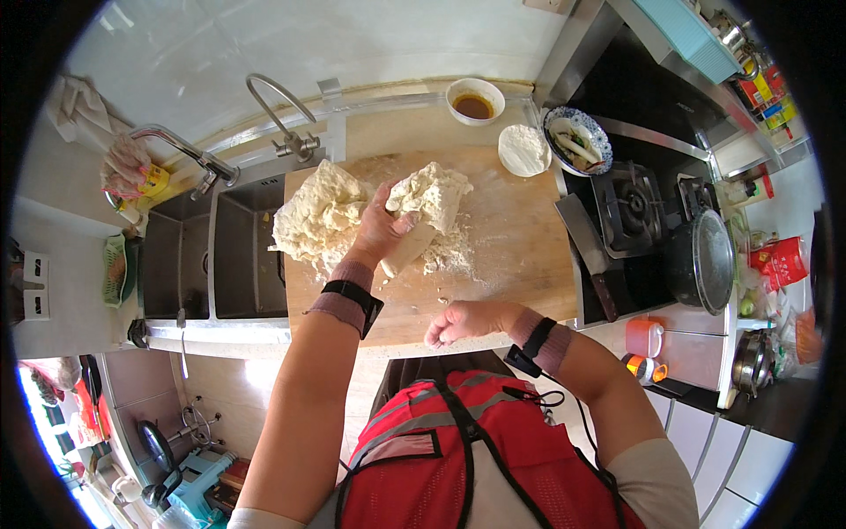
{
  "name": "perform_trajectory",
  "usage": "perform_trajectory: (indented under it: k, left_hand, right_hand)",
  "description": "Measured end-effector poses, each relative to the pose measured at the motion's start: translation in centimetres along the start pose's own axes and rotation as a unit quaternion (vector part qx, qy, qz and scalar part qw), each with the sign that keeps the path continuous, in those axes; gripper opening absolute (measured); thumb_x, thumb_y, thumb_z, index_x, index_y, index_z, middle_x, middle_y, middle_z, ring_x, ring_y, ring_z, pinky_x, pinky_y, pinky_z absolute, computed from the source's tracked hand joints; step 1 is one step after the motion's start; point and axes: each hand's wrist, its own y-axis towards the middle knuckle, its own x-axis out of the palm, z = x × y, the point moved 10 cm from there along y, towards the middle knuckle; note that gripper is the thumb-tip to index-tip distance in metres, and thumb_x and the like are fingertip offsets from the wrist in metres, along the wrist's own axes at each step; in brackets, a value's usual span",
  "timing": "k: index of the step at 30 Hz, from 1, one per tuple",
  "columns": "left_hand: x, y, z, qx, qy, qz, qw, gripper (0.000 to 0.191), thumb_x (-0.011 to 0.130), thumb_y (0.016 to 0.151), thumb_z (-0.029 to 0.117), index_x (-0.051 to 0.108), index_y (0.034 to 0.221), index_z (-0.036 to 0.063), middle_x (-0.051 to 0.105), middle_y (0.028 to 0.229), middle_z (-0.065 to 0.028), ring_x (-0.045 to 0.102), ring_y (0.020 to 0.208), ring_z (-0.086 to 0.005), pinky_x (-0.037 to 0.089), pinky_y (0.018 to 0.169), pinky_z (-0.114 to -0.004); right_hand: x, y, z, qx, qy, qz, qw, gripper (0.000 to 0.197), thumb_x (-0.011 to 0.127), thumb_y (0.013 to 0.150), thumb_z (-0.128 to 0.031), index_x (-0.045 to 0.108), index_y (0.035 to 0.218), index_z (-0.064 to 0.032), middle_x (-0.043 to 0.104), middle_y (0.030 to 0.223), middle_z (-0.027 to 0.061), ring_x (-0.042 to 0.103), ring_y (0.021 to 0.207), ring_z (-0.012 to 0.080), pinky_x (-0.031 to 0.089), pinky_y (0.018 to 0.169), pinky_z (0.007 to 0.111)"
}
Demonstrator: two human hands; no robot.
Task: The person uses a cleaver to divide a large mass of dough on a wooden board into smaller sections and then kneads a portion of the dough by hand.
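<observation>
On a floured wooden board [522,264] lie a large rough mass of pale dough [317,218] at the left and a smaller lump of dough [429,195] to its right. My left hand [383,225] is on the smaller lump, its thumb and fingers spread around the near left side. Beneath that lump a smooth, pale, rounded piece [408,251] sticks out towards me; I cannot tell what it is. My right hand [459,323] is curled at the board's near edge, apart from the dough, with floury fingertips. Loose flour and small crumbs are scattered around the dough.
A bowl of brown liquid [473,104], a bowl of flour [524,151] and a patterned bowl of food [576,142] stand at the back. A cleaver [585,238] lies between the board and the gas burner [633,202]. A double sink [248,258] is at the left, a dark pot [704,264] at the right.
</observation>
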Motion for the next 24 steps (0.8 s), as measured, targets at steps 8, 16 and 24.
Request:
perform_trajectory:
  k: [8,16,24]
  left_hand:
    - [0.3,0.5,0.6,0.032,0.028,-0.048,0.998,0.066,0.076,0.088,0.026,0.041,0.140,0.0042,0.063,0.121,-0.0078,0.058,0.111,-0.0158,0.046,0.098,-0.031]
    - [1.2,0.6,-0.5,-0.041,0.117,-0.083,0.989,0.064,0.065,0.095,0.015,0.030,0.147,0.0095,0.060,0.126,-0.0075,0.056,0.113,-0.0154,0.044,0.099,-0.030]
    - [2.2,-0.1,1.1,0.013,0.185,-0.042,0.982,0.061,0.070,0.092,0.021,0.037,0.141,0.0075,0.063,0.121,-0.0117,0.061,0.106,-0.0185,0.049,0.092,-0.031]
  right_hand:
    - [-4.0,4.3,-1.9,-0.076,-0.013,0.212,0.974,0.026,0.059,0.094,-0.013,0.067,0.118,-0.0053,0.071,0.109,0.0072,0.064,0.104,0.0148,0.050,0.092,0.029]
    - [-4.8,4.4,0.4,0.047,0.041,0.274,0.960,0.023,0.058,0.094,-0.009,0.067,0.115,-0.0040,0.066,0.119,0.0047,0.060,0.109,0.0156,0.046,0.096,0.030]
    - [-9.1,-2.8,1.3,-0.020,-0.130,0.443,0.887,0.017,0.061,0.090,-0.006,0.069,0.104,-0.0024,0.068,0.109,0.0105,0.063,0.103,0.0170,0.051,0.087,0.032]
